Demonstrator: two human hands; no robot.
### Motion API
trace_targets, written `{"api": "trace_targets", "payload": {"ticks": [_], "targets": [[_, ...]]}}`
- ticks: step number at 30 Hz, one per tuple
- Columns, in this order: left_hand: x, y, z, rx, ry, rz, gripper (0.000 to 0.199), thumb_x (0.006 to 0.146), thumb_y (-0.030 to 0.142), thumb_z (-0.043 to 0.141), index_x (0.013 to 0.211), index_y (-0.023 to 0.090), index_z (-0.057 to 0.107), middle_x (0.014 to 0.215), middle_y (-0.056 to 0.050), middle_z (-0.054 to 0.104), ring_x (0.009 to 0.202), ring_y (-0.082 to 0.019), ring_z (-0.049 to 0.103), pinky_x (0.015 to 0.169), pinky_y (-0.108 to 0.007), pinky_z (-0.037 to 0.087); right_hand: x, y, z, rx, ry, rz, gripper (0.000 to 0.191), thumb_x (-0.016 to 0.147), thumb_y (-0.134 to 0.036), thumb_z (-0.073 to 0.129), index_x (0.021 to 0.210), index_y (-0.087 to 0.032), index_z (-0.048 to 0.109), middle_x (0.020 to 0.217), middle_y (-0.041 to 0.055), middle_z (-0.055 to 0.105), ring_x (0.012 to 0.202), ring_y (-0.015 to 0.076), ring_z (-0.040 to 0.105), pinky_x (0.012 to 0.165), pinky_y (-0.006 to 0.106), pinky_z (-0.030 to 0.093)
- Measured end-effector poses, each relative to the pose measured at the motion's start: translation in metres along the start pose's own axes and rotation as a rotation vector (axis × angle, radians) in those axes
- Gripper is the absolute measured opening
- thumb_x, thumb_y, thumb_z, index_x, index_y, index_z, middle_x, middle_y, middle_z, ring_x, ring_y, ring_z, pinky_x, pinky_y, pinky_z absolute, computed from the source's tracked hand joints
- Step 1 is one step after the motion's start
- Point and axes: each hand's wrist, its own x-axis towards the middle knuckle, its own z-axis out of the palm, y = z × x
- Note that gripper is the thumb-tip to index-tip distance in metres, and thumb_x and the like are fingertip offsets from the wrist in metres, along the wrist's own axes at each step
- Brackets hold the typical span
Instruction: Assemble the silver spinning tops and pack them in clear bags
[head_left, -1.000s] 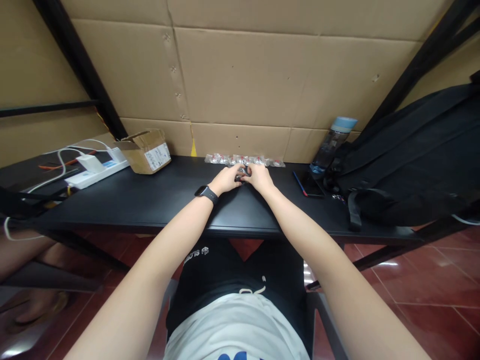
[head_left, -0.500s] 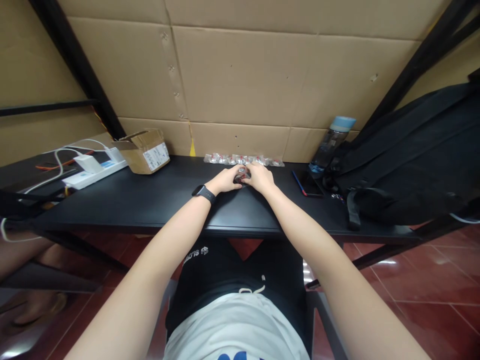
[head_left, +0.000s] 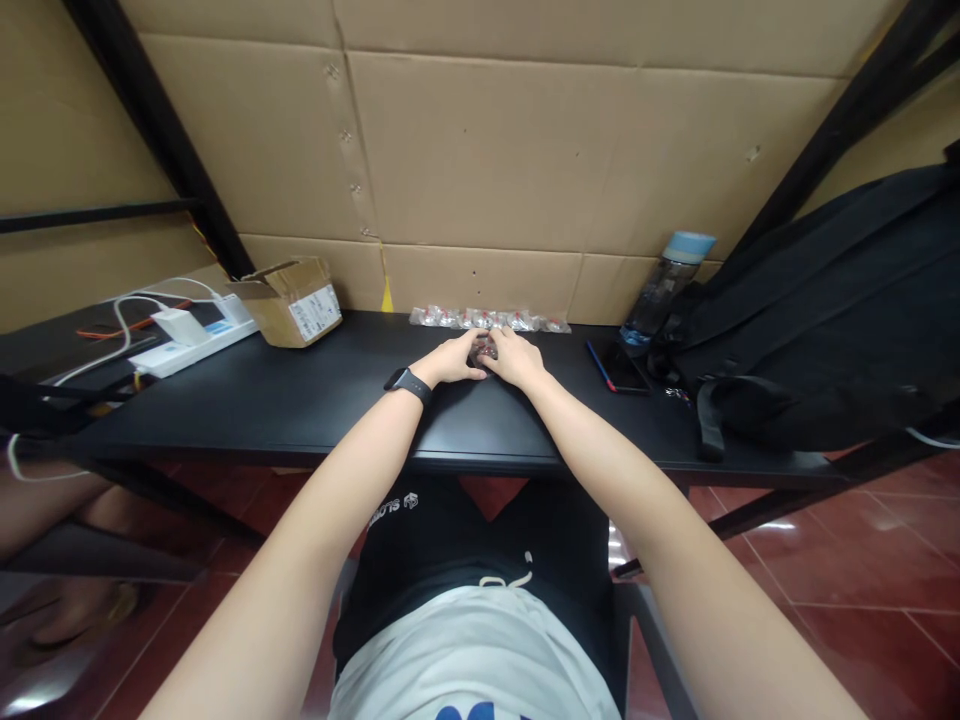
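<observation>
At the middle of the black table, my left hand [head_left: 453, 360] and my right hand [head_left: 520, 357] meet around a small clear plastic packet [head_left: 486, 351]. Something red shows through its shiny film, but its kind is too small to make out. Fingers and thumbs of both hands close on the packet from either side and partly cover it. Just behind my fingertips, several similar clear packets [head_left: 436, 317] with red bits lie in a row along the cardboard wall. A dark watch [head_left: 409, 384] is on my left wrist.
On the left stand an open cardboard box [head_left: 304, 308] and a white power strip [head_left: 195, 345] with chargers and cables. To the right are a pen [head_left: 600, 366], a phone [head_left: 628, 370], a blue-capped bottle [head_left: 660, 290] and a black backpack [head_left: 817, 320]. Another person's leg [head_left: 60, 510] shows at lower left.
My right hand's fingers have shifted slightly on the packet, showing a little more red in it. Both hands stay in the same place; the view has moved very slightly.
</observation>
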Motion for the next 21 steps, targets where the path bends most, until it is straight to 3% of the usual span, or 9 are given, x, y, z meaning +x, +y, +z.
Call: {"api": "trace_targets", "payload": {"ticks": [8, 10, 14, 17, 21], "targets": [[-0.002, -0.006, -0.004, -0.193, -0.125, 0.083, 0.101, 0.067, 0.024, 0.087, 0.155, 0.023, 0.037, 0.151, -0.019, 0.056, 0.142, -0.03, 0.054, 0.119, -0.046, 0.04, 0.004, 0.036, -0.01, 0.253, -0.095, -0.227, 0.052, 0.07, -0.021, 0.078, 0.12, -0.019, 0.065, 0.118, 0.0097, 0.064, 0.107, 0.0251, 0.064, 0.094, 0.036, 0.051], [-0.002, -0.006, -0.004, -0.206, -0.128, 0.09, 0.1, 0.067, 0.023, 0.087, 0.155, 0.023, 0.038, 0.154, -0.019, 0.053, 0.144, -0.03, 0.051, 0.12, -0.046, 0.039, 0.006, 0.041, -0.009, 0.261, -0.078, -0.22, 0.051, 0.07, -0.023, 0.079, 0.119, -0.019, 0.066, 0.115, 0.0089, 0.065, 0.107, 0.0248, 0.063, 0.096, 0.036, 0.051], [-0.002, -0.004, -0.004, -0.241, -0.154, 0.142, 0.098, 0.068, 0.019, 0.084, 0.155, 0.025, 0.039, 0.153, -0.018, 0.055, 0.146, -0.028, 0.05, 0.121, -0.046, 0.039, 0.003, 0.032, -0.005, 0.178, -0.037, -0.055, 0.05, 0.076, -0.039, 0.079, 0.121, -0.022, 0.065, 0.122, 0.0114, 0.065, 0.107, 0.0289, 0.065, 0.092, 0.04, 0.053], [-0.002, -0.002, -0.005, -0.217, -0.151, 0.146, 0.099, 0.068, 0.022, 0.085, 0.156, 0.024, 0.039, 0.157, -0.018, 0.05, 0.147, -0.028, 0.047, 0.121, -0.046, 0.038, -0.001, 0.018, -0.004, 0.12, -0.029, 0.036, 0.05, 0.081, -0.041, 0.075, 0.126, -0.025, 0.063, 0.13, 0.013, 0.062, 0.108, 0.0322, 0.066, 0.086, 0.042, 0.054], [-0.005, 0.003, -0.012, -0.106, -0.098, 0.138, 0.092, 0.069, 0.028, 0.085, 0.152, 0.021, 0.046, 0.156, -0.017, 0.051, 0.143, -0.03, 0.052, 0.121, -0.046, 0.038, 0.0, 0.015, -0.011, 0.222, -0.062, -0.093, 0.052, 0.08, -0.038, 0.079, 0.127, -0.022, 0.063, 0.128, 0.0128, 0.063, 0.106, 0.0283, 0.066, 0.089, 0.039, 0.054]]}}
